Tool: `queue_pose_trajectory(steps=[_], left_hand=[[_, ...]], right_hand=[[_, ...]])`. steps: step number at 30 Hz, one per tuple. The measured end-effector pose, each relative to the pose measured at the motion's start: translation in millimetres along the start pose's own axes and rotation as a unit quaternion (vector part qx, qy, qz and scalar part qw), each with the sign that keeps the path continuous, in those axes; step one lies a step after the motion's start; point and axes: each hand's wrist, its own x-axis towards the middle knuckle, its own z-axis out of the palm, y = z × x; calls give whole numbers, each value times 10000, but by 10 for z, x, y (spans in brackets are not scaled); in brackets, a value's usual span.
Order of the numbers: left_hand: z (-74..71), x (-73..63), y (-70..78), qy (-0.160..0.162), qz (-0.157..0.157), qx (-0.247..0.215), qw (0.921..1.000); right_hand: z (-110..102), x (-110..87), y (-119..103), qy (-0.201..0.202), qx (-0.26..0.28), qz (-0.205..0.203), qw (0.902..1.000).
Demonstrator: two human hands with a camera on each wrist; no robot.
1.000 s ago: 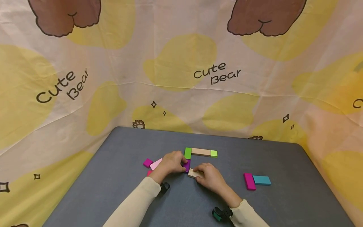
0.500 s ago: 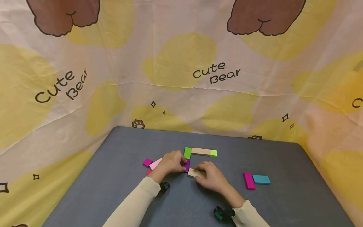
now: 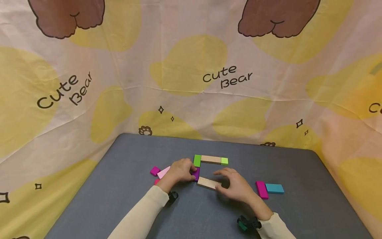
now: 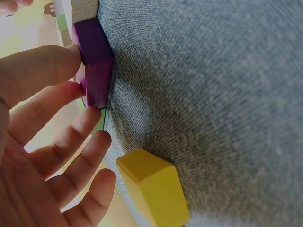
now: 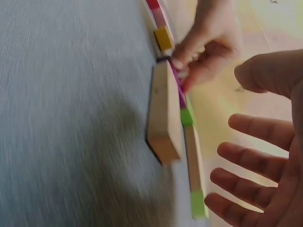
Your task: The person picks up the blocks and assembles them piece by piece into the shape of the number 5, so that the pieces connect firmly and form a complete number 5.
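Cloth-lined nook, rm type unclear: gray tbl (image 3: 134, 156) w/ "Cute Bear" cloth (image 3: 188, 66) hung behind & beside.

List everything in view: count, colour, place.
Table: one, grey, foreground
Backdrop: one, yellow-patterned, behind
Green block: one, green, rear left
Tan block: one, tan, rear middle
Lime block: one, lime, rear right
Purple block: one, purple, centre
Wooden block: one, pale, centre
Yellow block: one, yellow, left
Small magenta block: one, magenta, left
Pink block: one, pink, left
Red block: one, red, left
Long magenta block: one, magenta, right
Blue block: one, blue, right
Wrist cameras: two, black, wrists
Sleeves: two, cream, forearms
Left hand: one, at purple block
Right hand: one, beside wooden block
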Motion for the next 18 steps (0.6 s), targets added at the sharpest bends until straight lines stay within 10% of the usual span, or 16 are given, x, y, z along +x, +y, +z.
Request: queue_pose_trajectory(steps=[18], left_hand=[[0,7,-14,-10,67,48,10000]], right_hand=[[-453,-327,415,48,-604,20,9982]])
